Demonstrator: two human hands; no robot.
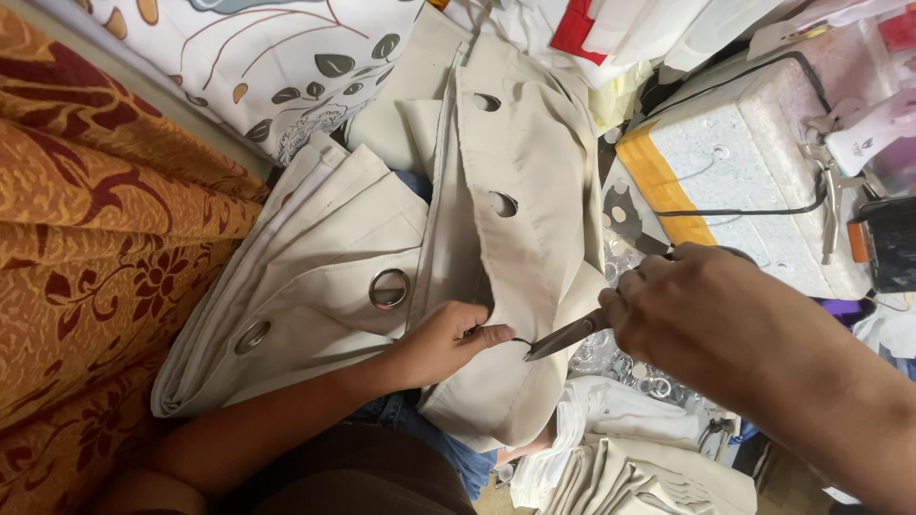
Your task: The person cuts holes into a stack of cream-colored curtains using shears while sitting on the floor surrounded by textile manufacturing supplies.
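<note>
I see both forearms bare — no sleeves, rings or watch on my left hand [447,339] or right hand [711,315] — just blue jeans [448,448] below.

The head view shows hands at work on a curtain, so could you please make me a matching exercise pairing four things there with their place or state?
Things:
1. scissors
2. metal eyelet ring
3. left hand
4. red-and-orange floral cloth

Place or state:
A. fitted in the folded beige curtain, left of the left hand
B. fills the left side of the view
C. held in the right hand, tip pointing at the curtain edge
D. pinches the curtain edge beside the scissor tip

Pairs: 1-C, 2-A, 3-D, 4-B
</note>
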